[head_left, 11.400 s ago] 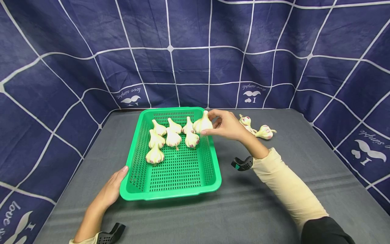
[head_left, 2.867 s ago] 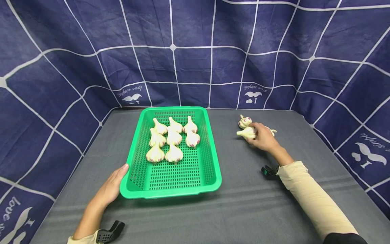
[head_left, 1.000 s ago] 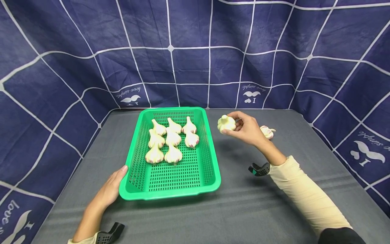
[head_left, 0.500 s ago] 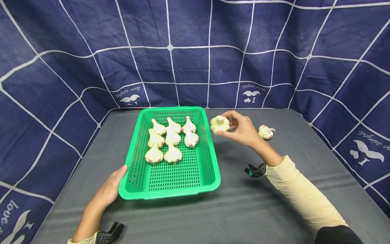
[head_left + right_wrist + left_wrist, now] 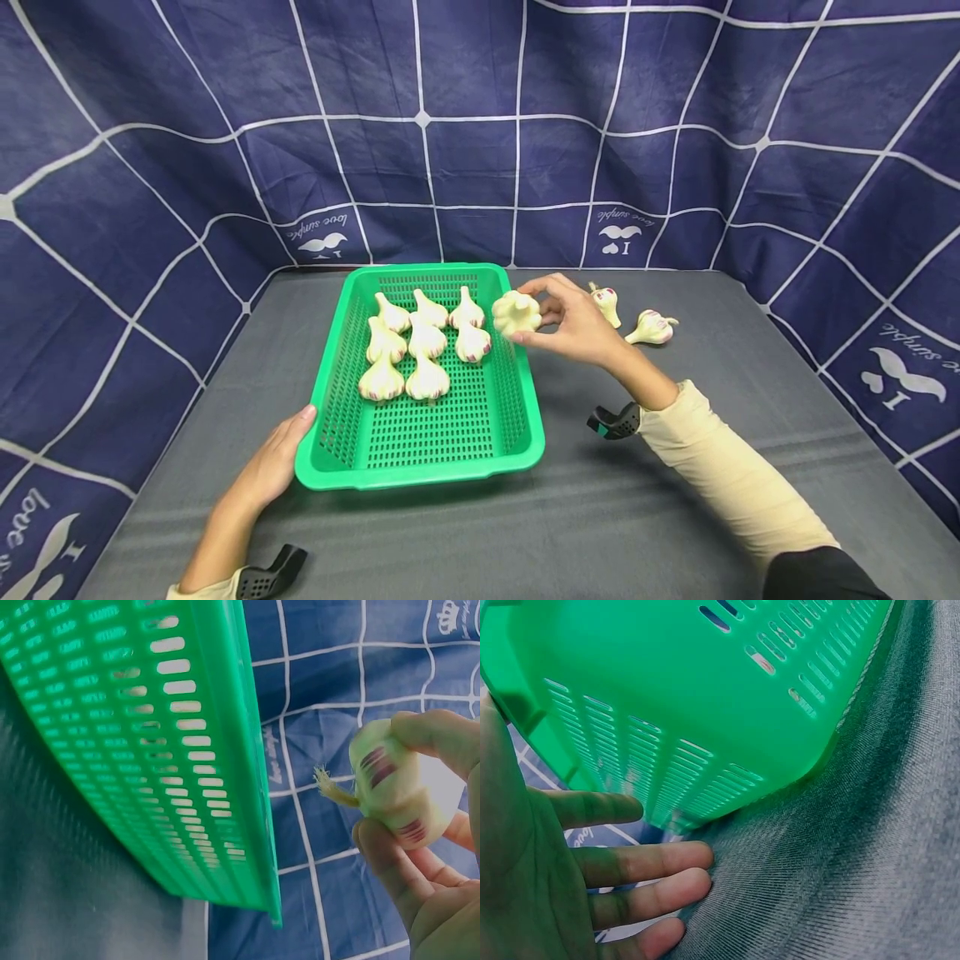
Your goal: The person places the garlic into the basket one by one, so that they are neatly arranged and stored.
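Observation:
My right hand pinches a garlic bulb between thumb and fingers, held up over the right rim of the green basket. In the right wrist view that garlic bulb shows purple stripes and a frayed root tuft, beside the basket's outer wall. My left hand rests its thumb on the basket's left rim; the left wrist view shows the fingers straight beneath it. Inside the basket, several garlic bulbs lie in rows toward the back and left, stems mostly pointing away.
Two loose garlic bulbs lie right of the basket, one farther back and one to its right. Grey cloth covers the table. Blue checked cloth stands behind and along both sides.
Earlier one bulb went into the basket's front row. My right hand then took another from the table and has carried it left to the basket rim. The left hand stays put.

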`<state>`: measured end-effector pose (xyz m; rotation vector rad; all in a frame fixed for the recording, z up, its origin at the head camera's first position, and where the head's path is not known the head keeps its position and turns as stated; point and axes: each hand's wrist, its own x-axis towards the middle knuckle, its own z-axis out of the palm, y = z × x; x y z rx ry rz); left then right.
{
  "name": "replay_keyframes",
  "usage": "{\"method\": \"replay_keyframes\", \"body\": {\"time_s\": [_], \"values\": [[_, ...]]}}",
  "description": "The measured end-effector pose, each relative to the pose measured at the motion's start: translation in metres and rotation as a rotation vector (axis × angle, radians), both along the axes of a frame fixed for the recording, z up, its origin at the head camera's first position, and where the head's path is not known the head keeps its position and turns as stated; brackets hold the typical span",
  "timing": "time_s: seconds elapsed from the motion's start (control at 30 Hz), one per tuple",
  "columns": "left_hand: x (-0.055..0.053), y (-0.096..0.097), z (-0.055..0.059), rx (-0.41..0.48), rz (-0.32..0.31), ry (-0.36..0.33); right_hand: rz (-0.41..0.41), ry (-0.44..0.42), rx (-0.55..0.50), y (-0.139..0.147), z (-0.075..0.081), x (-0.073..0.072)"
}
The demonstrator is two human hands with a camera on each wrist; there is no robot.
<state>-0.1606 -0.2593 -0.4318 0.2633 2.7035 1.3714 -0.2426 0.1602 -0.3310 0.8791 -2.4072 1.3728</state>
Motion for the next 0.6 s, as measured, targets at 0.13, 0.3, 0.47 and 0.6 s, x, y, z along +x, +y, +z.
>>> {"method": "replay_keyframes", "body": {"time_s": [0.13,0.3,0.47,0.6], "values": [[0.001,0.001,0.000,-0.011,0.008,-0.012,0.042,-0.020,0.011,-0.006,0.000,0.001],[0.001,0.001,0.001,-0.002,0.001,0.008,0.078,-0.016,0.089,-0.012,0.001,0.001],[0.001,0.000,0.001,-0.005,0.005,0.009,0.089,0.050,0.187,-0.019,-0.001,-0.003],[0.000,0.000,0.000,0.002,-0.001,0.021,0.107,0.049,0.240,-0.026,-0.003,-0.006]]}}
